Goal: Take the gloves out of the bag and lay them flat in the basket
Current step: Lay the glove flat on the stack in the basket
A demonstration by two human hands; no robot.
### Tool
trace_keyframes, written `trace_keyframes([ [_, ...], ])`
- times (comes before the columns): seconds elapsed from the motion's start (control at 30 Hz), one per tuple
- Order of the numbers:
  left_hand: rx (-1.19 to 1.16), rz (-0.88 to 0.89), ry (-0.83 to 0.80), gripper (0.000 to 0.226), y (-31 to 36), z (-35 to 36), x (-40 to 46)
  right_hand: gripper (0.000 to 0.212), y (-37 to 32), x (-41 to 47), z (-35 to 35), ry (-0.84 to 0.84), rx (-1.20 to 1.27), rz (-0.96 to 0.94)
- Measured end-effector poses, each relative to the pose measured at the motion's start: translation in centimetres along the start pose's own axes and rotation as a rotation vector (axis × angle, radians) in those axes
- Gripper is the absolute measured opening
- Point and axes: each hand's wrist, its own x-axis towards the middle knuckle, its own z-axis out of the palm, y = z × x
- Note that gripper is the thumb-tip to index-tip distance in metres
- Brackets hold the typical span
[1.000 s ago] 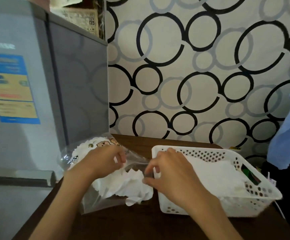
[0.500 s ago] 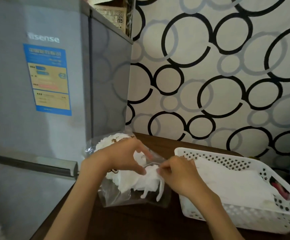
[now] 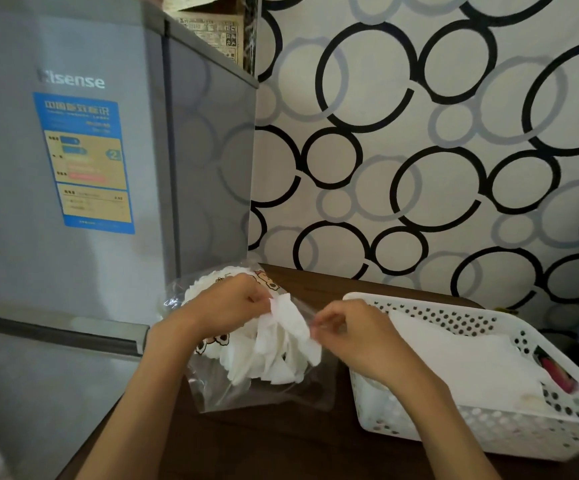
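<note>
Head view showed the job partly done: white sheets already lay in the white perforated plastic basket (image 3: 540, 424) at lower right, while the left hand (image 3: 227, 303) and right hand (image 3: 353, 336) pinched crumpled white thin gloves (image 3: 277, 348) at the clear plastic bag (image 3: 267, 393), lower centre.

Two bare forearms, reaching in from the lower edge — no sleeves, no cuffs anywhere along them. Left hand (image 3: 227, 308) and right hand (image 3: 353, 336) both ungloved. No rings, no watch, no bracelet or strap at either wrist. Short, plain fingernails — unpainted where visible. Nothing else of the body in view.
</note>
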Motion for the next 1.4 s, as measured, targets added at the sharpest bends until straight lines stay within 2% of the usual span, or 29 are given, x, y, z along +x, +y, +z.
trace_keyframes([
  [0.07,-0.058,-0.02,0.003,0.035,0.1,-0.2,-0.2,0.034,-0.4,-0.4,0.4,-0.053,-0.161,0.014],
  [0.17,-0.152,-0.028,-0.005,0.035,0.4,-0.2,-0.2,0.049,-1.3,-0.5,1.9,0.014,-0.309,0.028],
  [0.27,-0.156,-0.025,0.017,0.031,0.7,-0.1,-0.2,0.031,-1.5,-0.2,2.9,0.166,-0.298,-0.023],
  [0.37,-0.143,-0.042,0.122,0.02,0.2,-0.2,0.1,0.018,-1.3,-0.3,2.4,0.239,-0.262,-0.047],
  [0.43,-0.093,-0.073,0.149,0.027,-0.3,-0.2,0.2,0.013,-0.8,-0.3,1.8,0.269,-0.318,-0.051],
  [0.53,-0.008,-0.124,0.128,0.041,-0.7,0.1,0.3,0.018,-0.1,-0.2,1.0,0.308,-0.391,-0.048],
  [0.73,-0.1,-0.18,0.163,0.021,0.0,-0.1,0.2,0.028,1.1,0.3,0.3,0.27,-0.292,0.032],
  [0.8,-0.1,-0.195,0.175,0.021,0.0,-0.3,0.2,0.031,1.1,0.5,0.5,0.272,-0.264,0.045],
  [0.87,-0.098,-0.225,0.201,0.025,-0.2,-0.3,0.4,0.031,1.0,0.7,0.6,0.277,-0.126,0.047],
  [1.0,-0.179,-0.271,0.19,0.029,-0.7,0.0,0.7,0.025,0.4,1.1,0.5,0.262,0.352,0.08],
  [1.13,-0.179,-0.175,0.11,0.012,0.1,-0.4,0.3,0.026,0.4,1.3,0.2,0.275,0.677,0.12],
  [1.17,-0.202,-0.129,0.08,0.017,0.7,-0.7,0.1,0.027,0.5,1.2,0.1,0.255,0.751,0.128],
  [1.27,-0.198,0.013,-0.047,0.058,2.6,-1.3,-0.4,0.026,0.4,1.1,0.1,0.198,0.858,0.099],
  [1.3,-0.198,0.044,-0.09,0.064,3.1,-1.3,-0.4,0.026,0.2,1.0,0.2,0.188,0.874,0.08],
  [1.33,-0.208,0.06,-0.112,0.062,3.7,-1.0,-0.3,0.025,0.0,0.9,0.1,0.182,0.889,0.062],
  [1.4,-0.185,0.044,-0.042,0.036,4.3,-0.1,0.0,0.023,-0.4,0.8,0.0,0.18,0.905,0.043],
])
